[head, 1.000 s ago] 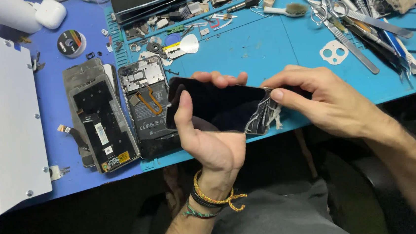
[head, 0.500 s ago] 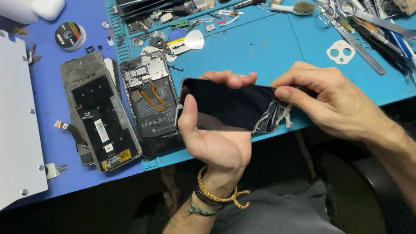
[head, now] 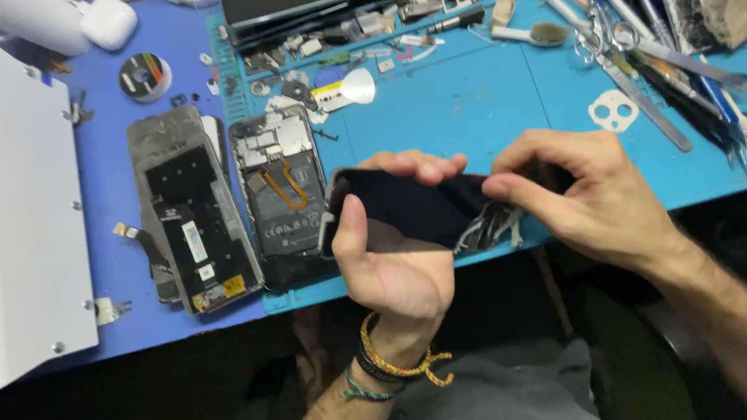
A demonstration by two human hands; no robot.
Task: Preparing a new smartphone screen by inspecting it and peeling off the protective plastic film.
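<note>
Both hands hold a dark screen (head: 409, 207) above the worktop's (head: 472, 113) near edge: left hand (head: 396, 266) gripping it, right hand (head: 594, 193) pinching its frayed end. An opened phone (head: 282, 195) lies just left; tools (head: 646, 55) crowd the right.

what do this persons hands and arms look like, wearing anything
Both are bare, with no gloves and no sleeves in view. The left hand has a stack of bracelets at the wrist: a yellow-and-red braided cord with loose knotted ends, a black band, and a thin teal cord lower down. The right hand shows no rings, watch or bands, and its forearm is bare.
</note>
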